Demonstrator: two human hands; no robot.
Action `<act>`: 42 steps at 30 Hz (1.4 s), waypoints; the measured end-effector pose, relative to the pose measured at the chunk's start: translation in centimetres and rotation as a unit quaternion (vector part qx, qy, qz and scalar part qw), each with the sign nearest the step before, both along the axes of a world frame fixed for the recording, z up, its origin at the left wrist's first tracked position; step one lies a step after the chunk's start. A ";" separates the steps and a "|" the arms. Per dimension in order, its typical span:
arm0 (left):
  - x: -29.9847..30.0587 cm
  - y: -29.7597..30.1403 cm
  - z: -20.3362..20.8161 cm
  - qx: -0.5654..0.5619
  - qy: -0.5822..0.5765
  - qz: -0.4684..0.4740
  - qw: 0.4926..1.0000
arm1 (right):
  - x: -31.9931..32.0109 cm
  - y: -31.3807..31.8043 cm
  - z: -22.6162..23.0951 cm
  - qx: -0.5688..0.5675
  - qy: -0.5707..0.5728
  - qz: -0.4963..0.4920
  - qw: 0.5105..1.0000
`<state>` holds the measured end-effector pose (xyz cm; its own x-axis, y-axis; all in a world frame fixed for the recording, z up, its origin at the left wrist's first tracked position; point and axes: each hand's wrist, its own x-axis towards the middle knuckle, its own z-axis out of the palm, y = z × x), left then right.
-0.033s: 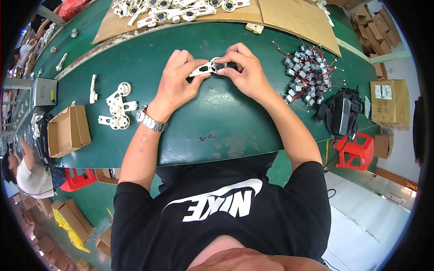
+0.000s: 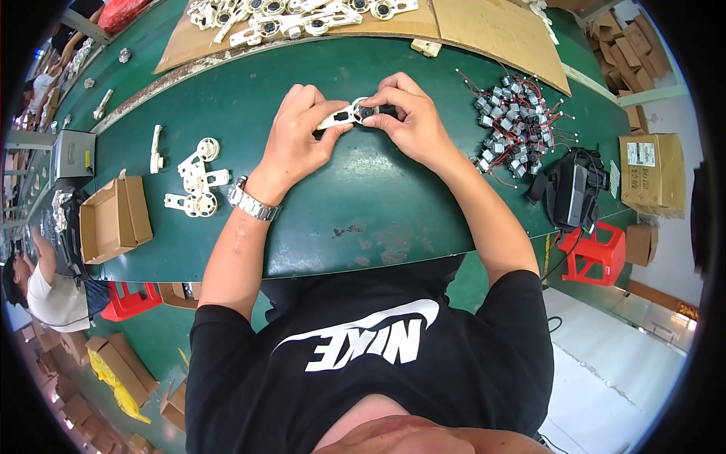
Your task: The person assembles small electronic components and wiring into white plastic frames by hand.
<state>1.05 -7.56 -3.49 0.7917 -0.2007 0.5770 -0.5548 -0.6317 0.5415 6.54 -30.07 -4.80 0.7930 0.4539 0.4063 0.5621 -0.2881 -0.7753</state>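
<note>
Both of my hands meet over the green table (image 2: 363,197), holding one white plastic housing (image 2: 342,116) between them. My left hand (image 2: 299,140) pinches its long flat end, which has a dark rectangular slot. At the ring-shaped other end, the thumb and fingers of my right hand (image 2: 412,121) close on the rim and a dark round piece (image 2: 367,111) in its middle. My fingers cover part of the ring. Left of my left forearm lie several similar white housings (image 2: 198,180) in a cluster, with a slim white part (image 2: 156,151) lying apart from them.
A heap of small silver motors with red and black wires (image 2: 514,125) lies right, near a black bag (image 2: 576,189). More white housings (image 2: 291,21) cover cardboard (image 2: 491,34) at the far side. An open carton (image 2: 117,219) stands left. A co-worker (image 2: 53,291) is at far left.
</note>
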 end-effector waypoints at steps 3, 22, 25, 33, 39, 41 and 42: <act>0.0 0.2 0.2 0.016 -0.008 -0.004 1.000 | -0.2 0.2 0.6 0.006 0.036 0.032 0.999; -0.1 -0.8 0.5 0.092 -0.111 -0.013 0.989 | 0.0 0.5 0.8 0.077 0.351 0.025 0.933; 0.0 -0.9 0.2 0.099 -0.115 -0.008 0.988 | -0.3 1.1 1.4 -0.058 0.303 -0.047 0.950; -0.1 -0.6 0.3 0.058 -0.085 0.032 0.994 | 1.2 -0.3 1.5 0.106 0.413 0.123 0.896; -0.1 -0.6 0.1 0.071 -0.096 0.025 0.992 | 0.5 0.1 1.2 0.014 0.322 0.071 0.944; 0.0 -0.7 0.2 0.083 -0.111 0.015 0.990 | 0.4 0.1 1.1 0.016 0.313 0.064 0.947; 0.1 -0.8 0.2 0.095 -0.125 0.007 0.988 | 0.3 0.2 1.1 0.017 0.304 0.058 0.951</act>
<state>1.13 -8.31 -3.25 0.6331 -0.3135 0.7078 -0.6464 -0.7171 0.2606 6.85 -29.91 -3.71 0.8316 0.5470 -0.0955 0.0335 -0.2210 -0.9747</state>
